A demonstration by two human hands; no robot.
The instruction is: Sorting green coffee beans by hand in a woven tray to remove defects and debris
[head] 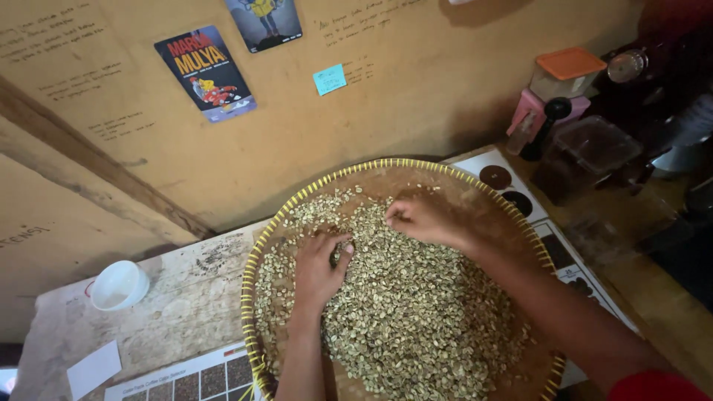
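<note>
Sorting looks to be the step in hand: both hands work through a heap of pale green coffee beans (401, 304) spread in one round woven tray (256, 256) with a yellow rim, lying on the wooden table (186, 297). The left hand (321, 269) rests loosely curled on the beans at the tray's ten o'clock; the right hand (421, 217) pinches fingertips together at twelve o'clock, whether on a bean cannot be told. Next likely calls for a fine pinch. One white cup (119, 285) sits at nine o'clock; two lidded containers (568, 74) stand at two o'clock.
</note>
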